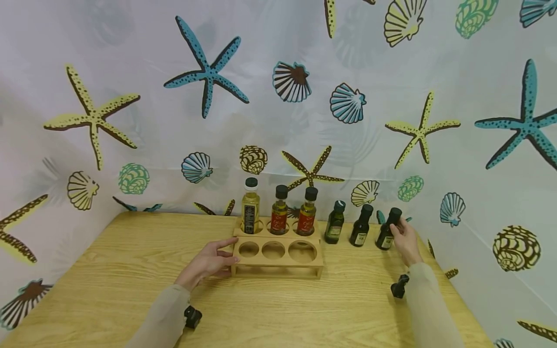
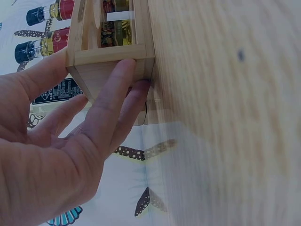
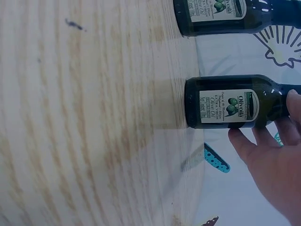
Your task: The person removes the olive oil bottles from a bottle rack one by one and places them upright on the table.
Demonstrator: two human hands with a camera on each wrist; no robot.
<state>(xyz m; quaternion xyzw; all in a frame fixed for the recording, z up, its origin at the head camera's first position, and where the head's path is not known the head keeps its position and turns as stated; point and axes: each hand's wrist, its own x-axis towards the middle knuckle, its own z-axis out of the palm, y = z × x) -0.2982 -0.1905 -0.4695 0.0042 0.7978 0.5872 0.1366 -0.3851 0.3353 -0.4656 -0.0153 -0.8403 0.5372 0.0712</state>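
My left hand rests against the left end of a two-step wooden bottle rack, its fingers nearly straight. Up close in the left wrist view, the fingertips touch the rack's end panel. Three holes in the front step hold nothing. The back step carries a pale yellow oil bottle and two red-labelled bottles with black caps. At the far right my right hand grips the neck of a dark olive oil bottle, whose base is right at the tabletop.
Two more dark green bottles, one beside the rack and one in the middle, stand between the rack and my right hand. A patterned curtain runs behind and beside the wooden table.
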